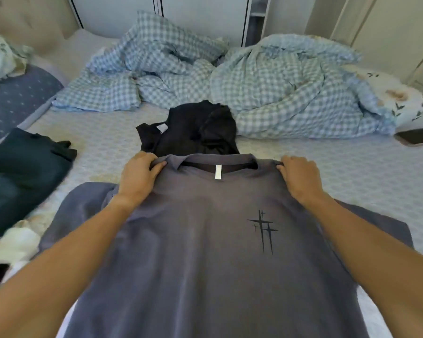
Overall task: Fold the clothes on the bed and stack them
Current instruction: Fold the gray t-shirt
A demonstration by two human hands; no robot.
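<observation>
While the bed (pixel 327 167) is covered at its far end by a rumpled checked duvet (pixel 266 89), a grey T-shirt (pixel 205 252) is spread front-up across its near half. A crumpled black garment (pixel 193 130) lies just beyond the collar. The shirt's shoulders are pinched by the left hand (pixel 139 176) and the right hand (pixel 299 178).
</observation>
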